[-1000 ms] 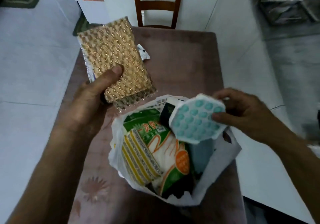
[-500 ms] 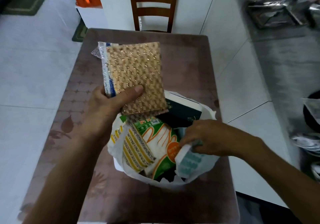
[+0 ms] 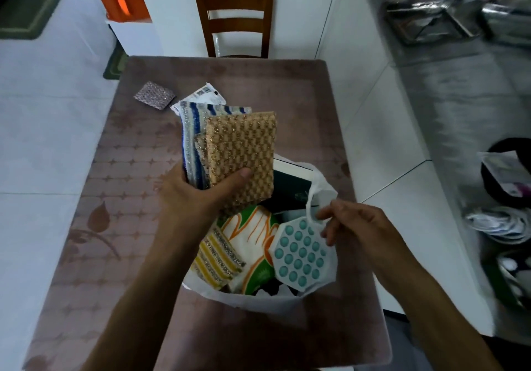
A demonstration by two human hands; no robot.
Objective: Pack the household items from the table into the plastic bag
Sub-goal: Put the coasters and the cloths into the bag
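While the left hand (image 3: 198, 195) clamps a stack of scouring pads just above the far-left rim of the white plastic bag (image 3: 258, 301), thumb pressed across the gold scouring sponge (image 3: 244, 152) and fingers behind the blue-striped scrub pads (image 3: 192, 129), the right hand (image 3: 353, 227) pinches the bag's twisted handle loop (image 3: 311, 195) between thumb and fingertips, at the right side of the opening. Inside the bag lie a hexagonal white pop toy with teal bubbles (image 3: 301, 255), a green-and-orange glove packet (image 3: 253, 244), a yellow-striped sponge pack (image 3: 215, 258) and a dark green box (image 3: 290, 189). On the table (image 3: 100, 198), far left, a small glittery pad (image 3: 155, 95) waits unpacked.

The sponge stack looks light and squashy, with a coarse woven face that should resist slipping; a broad pinch low on the stack, as now, seems enough, though the loose wrapper (image 3: 207, 95) at the top could slide free. The bag film is thin and limp, so its mouth likely needs holding open by the handle.
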